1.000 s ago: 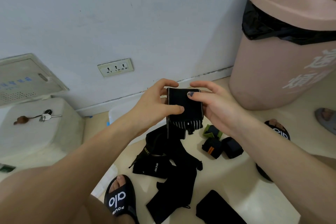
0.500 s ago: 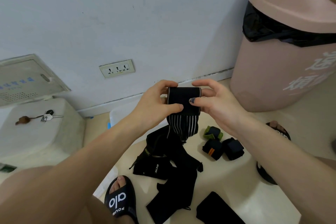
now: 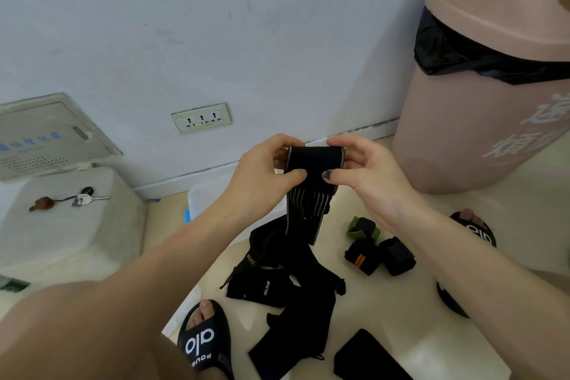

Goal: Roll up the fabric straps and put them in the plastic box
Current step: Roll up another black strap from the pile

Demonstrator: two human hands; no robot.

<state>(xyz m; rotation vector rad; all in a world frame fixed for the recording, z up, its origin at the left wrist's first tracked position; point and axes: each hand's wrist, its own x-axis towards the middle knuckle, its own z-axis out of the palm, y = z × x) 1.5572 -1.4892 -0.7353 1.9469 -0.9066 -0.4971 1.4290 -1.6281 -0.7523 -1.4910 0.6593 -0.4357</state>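
Both hands hold a black fabric strap [image 3: 313, 163] with grey stripes up in front of me. My left hand [image 3: 262, 176] pinches its left edge and my right hand [image 3: 364, 173] pinches its right edge. The upper part is rolled; a striped tail hangs down below the thumbs. Several loose black straps [image 3: 287, 284] lie in a heap on the floor beneath. Three rolled straps [image 3: 374, 248] sit on the floor to the right of the heap. The clear plastic box [image 3: 200, 199] shows behind my left forearm, mostly hidden.
A large pink bin [image 3: 481, 108] with a black liner stands at the right against the wall. A white case [image 3: 61, 219] with keys on it is at the left. My feet in black slides [image 3: 205, 339] flank the heap. A black flat object [image 3: 367, 358] lies at the bottom.
Both hands have lifted the strap slightly higher. More of the striped tail now hangs below the roll than a second ago.
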